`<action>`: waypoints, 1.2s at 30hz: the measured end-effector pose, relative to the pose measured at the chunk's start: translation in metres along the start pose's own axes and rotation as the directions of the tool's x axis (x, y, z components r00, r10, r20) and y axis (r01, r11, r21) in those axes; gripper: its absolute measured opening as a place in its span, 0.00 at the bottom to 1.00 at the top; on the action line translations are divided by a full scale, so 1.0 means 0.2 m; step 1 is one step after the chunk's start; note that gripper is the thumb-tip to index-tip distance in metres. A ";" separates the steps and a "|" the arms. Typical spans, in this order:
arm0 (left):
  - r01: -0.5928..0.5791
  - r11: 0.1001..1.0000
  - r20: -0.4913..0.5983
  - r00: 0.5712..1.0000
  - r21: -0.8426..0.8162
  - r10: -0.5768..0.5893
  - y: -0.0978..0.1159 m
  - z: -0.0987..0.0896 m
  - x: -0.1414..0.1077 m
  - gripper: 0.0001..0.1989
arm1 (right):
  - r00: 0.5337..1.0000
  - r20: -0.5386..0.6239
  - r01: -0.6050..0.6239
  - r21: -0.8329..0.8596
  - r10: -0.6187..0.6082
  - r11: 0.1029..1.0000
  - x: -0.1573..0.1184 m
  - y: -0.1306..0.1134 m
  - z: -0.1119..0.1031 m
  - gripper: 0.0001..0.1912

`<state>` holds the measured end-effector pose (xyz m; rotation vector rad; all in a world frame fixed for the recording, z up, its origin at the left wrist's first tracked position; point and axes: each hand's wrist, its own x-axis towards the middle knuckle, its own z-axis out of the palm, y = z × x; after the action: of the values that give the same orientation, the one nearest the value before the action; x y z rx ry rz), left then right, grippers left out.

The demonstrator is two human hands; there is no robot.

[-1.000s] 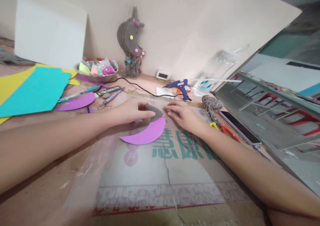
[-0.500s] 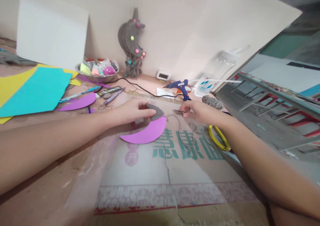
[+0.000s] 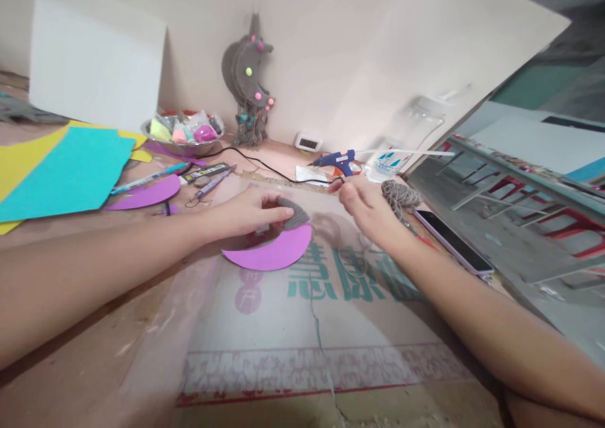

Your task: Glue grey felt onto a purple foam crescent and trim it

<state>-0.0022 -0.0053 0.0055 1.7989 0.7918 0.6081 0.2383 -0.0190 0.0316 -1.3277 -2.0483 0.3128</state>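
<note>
My left hand is closed on a purple foam crescent. Grey yarn is wound around the crescent's upper end, where thumb and fingers pinch it. To the right, my right hand is raised with its fingers pressed together, just below the blue glue gun's handle. What those fingers hold, if anything, I cannot make out. A grey yarn ball lies beside that hand, and faint loose strands cross the plastic sheet between the hands.
Turquoise sheet, purple foam piece, pens and a bowl of coloured clay packets lie left. A decorated grey moon hangs behind. A small clock, plastic bottle and phone stand or lie around.
My right hand has moved up and slightly left; the metal tip seen in its fingers no longer shows. The phone is uncovered, the yellow loop hidden. The crescent's free end shifted slightly left.
</note>
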 end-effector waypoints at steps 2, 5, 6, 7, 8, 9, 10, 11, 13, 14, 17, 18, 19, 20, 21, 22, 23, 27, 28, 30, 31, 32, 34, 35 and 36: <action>-0.027 0.999 0.003 1.000 0.025 0.027 0.01 0.00 0.00 0.10 | 0.993 0.088 -0.084 0.085 0.076 0.993 -0.05 -0.08 0.06 0.16; -0.053 0.998 0.023 0.998 0.042 0.052 0.01 0.00 0.00 0.10 | 0.962 0.247 -0.168 0.194 0.118 0.966 -0.10 -0.12 0.13 0.15; -0.056 0.997 0.026 0.998 0.050 0.055 0.00 0.00 0.00 0.10 | 0.954 0.275 -0.182 0.224 0.117 0.958 -0.11 -0.12 0.14 0.15; -0.059 0.996 0.021 0.998 0.060 0.058 0.00 0.00 0.00 0.11 | 0.951 0.286 -0.192 0.253 0.117 0.948 -0.12 -0.11 0.15 0.15; -0.062 0.996 0.012 0.998 0.070 0.061 0.00 0.00 0.00 0.11 | 0.951 0.286 -0.201 0.278 0.119 0.939 -0.12 -0.11 0.15 0.15; -0.063 0.995 0.000 0.998 0.078 0.063 -0.01 0.00 0.00 0.10 | 0.952 0.279 -0.211 0.301 0.126 0.930 -0.12 -0.11 0.14 0.15; -0.060 0.995 -0.011 0.998 0.084 0.061 -0.01 0.00 0.00 0.10 | 0.953 0.273 -0.223 0.324 0.135 0.919 -0.11 -0.11 0.14 0.15; -0.053 0.995 -0.021 0.998 0.087 0.055 0.00 0.00 0.00 0.10 | 0.952 0.270 -0.236 0.352 0.143 0.906 -0.11 -0.11 0.13 0.17; -0.037 0.995 -0.033 0.999 0.089 0.040 0.00 0.00 0.00 0.10 | 0.941 0.304 -0.275 0.424 0.151 0.863 -0.11 -0.12 0.13 0.25; -0.033 0.995 -0.035 0.999 0.089 0.037 0.00 0.00 0.00 0.10 | 0.929 0.337 -0.303 0.464 0.151 0.832 -0.11 -0.13 0.13 0.28; -0.040 0.996 -0.039 0.998 0.075 0.043 0.01 0.00 0.00 0.10 | 0.897 0.416 -0.374 0.536 0.149 0.757 -0.12 -0.14 0.15 0.31; -0.041 0.997 -0.040 0.998 0.067 0.044 0.01 0.00 0.00 0.10 | 0.893 0.425 -0.381 0.538 0.149 0.752 -0.12 -0.14 0.16 0.31; -0.038 0.997 -0.039 0.998 0.059 0.041 0.01 0.00 0.00 0.10 | 0.892 0.427 -0.380 0.531 0.149 0.757 -0.12 -0.14 0.16 0.30; -0.033 0.998 -0.039 0.999 0.053 0.035 0.01 0.00 0.00 0.10 | 0.893 0.425 -0.375 0.517 0.149 0.769 -0.12 -0.14 0.16 0.28; -0.028 0.998 -0.035 0.999 0.049 0.030 0.00 0.00 0.00 0.10 | 0.894 0.421 -0.367 0.501 0.150 0.784 -0.12 -0.13 0.16 0.27; -0.024 0.999 -0.030 0.999 0.049 0.026 0.00 0.00 0.00 0.10 | 0.898 0.414 -0.358 0.487 0.150 0.797 -0.12 -0.13 0.17 0.25; -0.023 0.999 -0.024 0.999 0.049 0.024 0.00 0.00 0.01 0.10 | 0.903 0.405 -0.345 0.477 0.147 0.808 -0.12 -0.12 0.17 0.23; -0.035 0.998 -0.005 0.999 0.043 0.036 0.00 0.00 0.00 0.09 | 0.927 0.344 -0.294 0.430 0.146 0.854 -0.12 -0.10 0.17 0.17; -0.035 0.999 -0.004 0.999 0.040 0.035 0.00 0.00 0.00 0.09 | 0.933 0.327 -0.284 0.404 0.152 0.870 -0.12 -0.09 0.17 0.16; -0.036 0.999 -0.010 0.999 0.035 0.036 0.00 0.00 0.00 0.09 | 0.947 0.280 -0.255 0.355 0.157 0.900 -0.11 -0.09 0.17 0.12; -0.040 0.999 -0.016 0.999 0.035 0.040 0.00 0.00 0.00 0.09 | 0.955 0.255 -0.234 0.339 0.151 0.911 -0.11 -0.09 0.17 0.10; -0.043 0.998 -0.019 0.999 0.034 0.044 0.00 0.00 0.00 0.08 | 0.963 0.230 -0.212 0.325 0.141 0.921 -0.11 -0.08 0.17 0.09; -0.045 0.999 -0.018 0.999 0.025 0.046 0.01 0.01 0.00 0.08 | 0.975 0.189 -0.174 0.304 0.120 0.937 -0.10 -0.08 0.16 0.07; -0.040 0.999 -0.015 0.999 0.017 0.040 0.01 0.01 -0.01 0.08 | 0.978 0.177 -0.161 0.294 0.112 0.942 -0.10 -0.08 0.16 0.07; -0.028 1.000 -0.010 1.000 0.010 0.028 0.02 0.01 -0.01 0.08 | 0.980 0.170 -0.152 0.283 0.106 0.947 -0.10 -0.08 0.16 0.07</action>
<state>-0.0008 -0.0085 0.0079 1.8196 0.7782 0.6334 0.2111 -0.0391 0.0074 -1.2855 -1.9455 0.7701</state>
